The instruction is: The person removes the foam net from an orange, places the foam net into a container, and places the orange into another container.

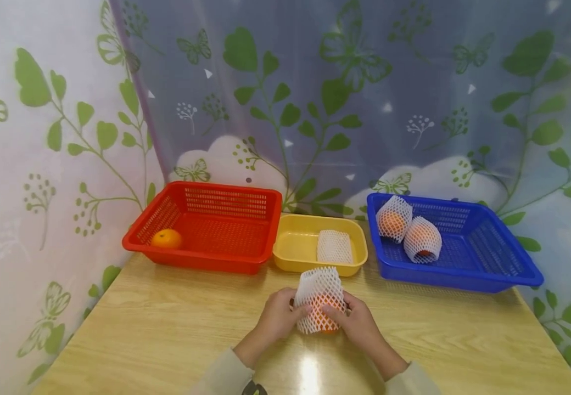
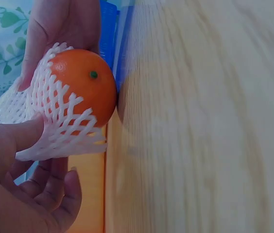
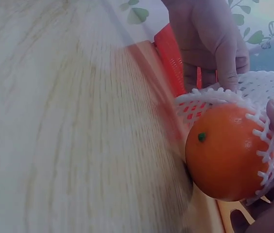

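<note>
Both hands hold a white foam fruit net (image 1: 319, 282) partly pulled over an orange (image 2: 86, 87), just above or on the table in front of me. My left hand (image 1: 279, 315) pinches the net's left edge, thumb on the mesh. On the other side, my right hand (image 1: 359, 321) grips the net and the orange together, its thumb pressing the mesh. The fruit's green stem end sticks out of the net's near opening in both wrist views. Beyond the fruit, the net's far end stands up loose.
A red basket (image 1: 201, 263) at the left holds one bare orange (image 1: 167, 238). One folded foam net (image 1: 335, 247) lies in the yellow tray (image 1: 290, 266) in the middle. At the right, a blue basket (image 1: 463, 277) holds two netted oranges (image 1: 392, 222). A patterned curtain hangs behind.
</note>
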`<state>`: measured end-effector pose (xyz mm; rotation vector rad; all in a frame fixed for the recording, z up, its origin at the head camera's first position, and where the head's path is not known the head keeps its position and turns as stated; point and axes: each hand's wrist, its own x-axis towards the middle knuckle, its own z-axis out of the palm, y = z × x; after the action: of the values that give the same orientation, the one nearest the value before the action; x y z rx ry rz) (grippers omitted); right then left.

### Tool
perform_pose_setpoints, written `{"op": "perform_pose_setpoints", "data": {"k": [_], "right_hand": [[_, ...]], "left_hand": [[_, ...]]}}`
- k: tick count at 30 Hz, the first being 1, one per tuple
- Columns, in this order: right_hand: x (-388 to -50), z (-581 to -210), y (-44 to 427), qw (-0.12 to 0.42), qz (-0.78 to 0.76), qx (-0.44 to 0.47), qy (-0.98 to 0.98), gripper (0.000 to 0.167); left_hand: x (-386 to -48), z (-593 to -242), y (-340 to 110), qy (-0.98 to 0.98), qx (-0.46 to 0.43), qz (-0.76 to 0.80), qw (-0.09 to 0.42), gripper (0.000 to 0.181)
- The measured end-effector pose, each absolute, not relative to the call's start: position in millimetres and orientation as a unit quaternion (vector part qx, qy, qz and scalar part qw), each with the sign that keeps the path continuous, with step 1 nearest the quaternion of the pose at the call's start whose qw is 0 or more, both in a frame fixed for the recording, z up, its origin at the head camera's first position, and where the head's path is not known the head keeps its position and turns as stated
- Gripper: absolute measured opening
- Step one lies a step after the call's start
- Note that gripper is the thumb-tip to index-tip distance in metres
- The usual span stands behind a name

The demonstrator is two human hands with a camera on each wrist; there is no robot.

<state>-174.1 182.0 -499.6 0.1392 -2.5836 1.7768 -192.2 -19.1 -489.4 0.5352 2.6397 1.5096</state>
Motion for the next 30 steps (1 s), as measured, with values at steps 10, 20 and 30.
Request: {"op": "perform_pose_setpoints", "data": {"k": [10,20,30], "right_hand": [[-174.6,-500.6,181.0,0.027,0.57,0.033,-0.82,0.03],[-168.8,-495.0,179.4,0.08,0.574,0.022,-0.814,0.022],[-172.3,-496.0,180.9,0.064,0.574,0.009,-0.817,0.021]], "left_hand": [[-195.6,-494.2,-16.1,0.842,0.191,0.503,0.028,0.04],[-190.7,-494.5,-13.0,0.84,0.205,0.5,0.051,0.042],[-193.0,-491.7,-11.0,0.85,0.201,0.481,0.074,0.038]]}}
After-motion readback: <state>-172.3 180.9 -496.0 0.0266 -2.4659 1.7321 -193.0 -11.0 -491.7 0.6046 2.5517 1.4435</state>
